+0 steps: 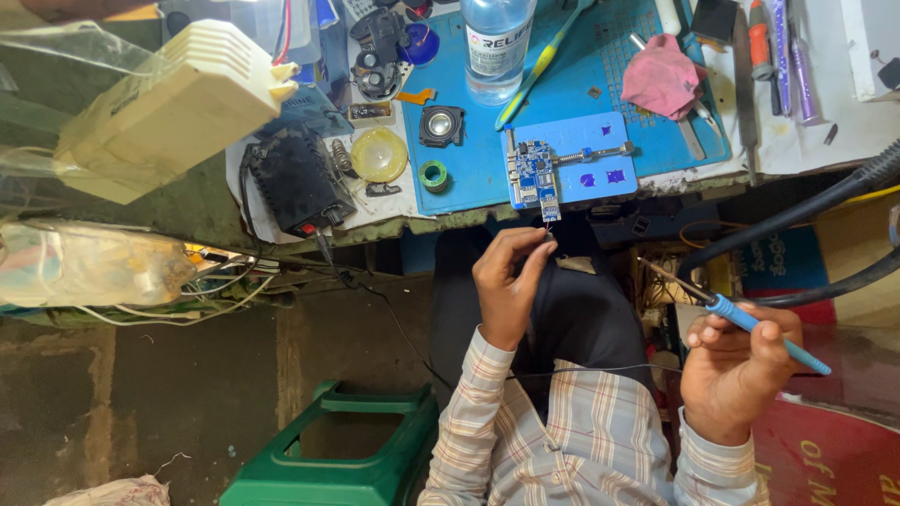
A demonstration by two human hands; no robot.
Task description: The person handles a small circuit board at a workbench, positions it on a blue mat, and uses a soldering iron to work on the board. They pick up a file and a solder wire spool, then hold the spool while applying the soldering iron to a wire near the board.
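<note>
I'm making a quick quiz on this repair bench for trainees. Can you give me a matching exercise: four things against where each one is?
Things:
1. soldering iron
2. circuit board
3. pink cloth
4. clear bottle

Places:
A. clamped at the blue mat's near edge
B. in the right hand
C. standing at the mat's far side
D. lying on the mat's right part

Pairs: 1-B, 2-A, 3-D, 4-C

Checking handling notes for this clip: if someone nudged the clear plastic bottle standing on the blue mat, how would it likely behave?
The plastic bottle stands upright and looks tall and narrow, so a push up high would probably tip it. Being round, it would likely roll across the blue mat afterwards. Its smooth clear wall may feel slippery.
</note>
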